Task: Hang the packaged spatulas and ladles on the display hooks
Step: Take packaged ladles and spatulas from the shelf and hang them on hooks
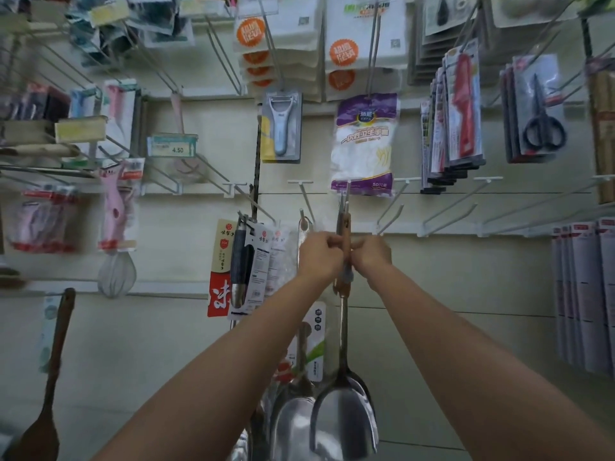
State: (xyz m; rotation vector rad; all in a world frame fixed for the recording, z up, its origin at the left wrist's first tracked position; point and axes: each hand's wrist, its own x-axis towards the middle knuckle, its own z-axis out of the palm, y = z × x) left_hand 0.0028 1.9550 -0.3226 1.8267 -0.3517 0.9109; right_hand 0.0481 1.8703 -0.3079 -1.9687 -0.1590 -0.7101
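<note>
Between left hand (320, 254) and right hand (370, 253), both pinching, spatula (342, 377) handle upright

The steel spatula with a brown wooden handle (344, 390) is showing a glossy, smooth metal blade and a matt wood grip. The white-coated wire display hook (342, 197) is looking like smooth painted metal. The dark brown wooden spatula (50, 377) is appearing matt. The purple-and-white bag of disposable gloves (364, 144) is shining as glossy plastic film. The black-handled scissors (542, 124) are sitting under clear glossy plastic on card.
</note>
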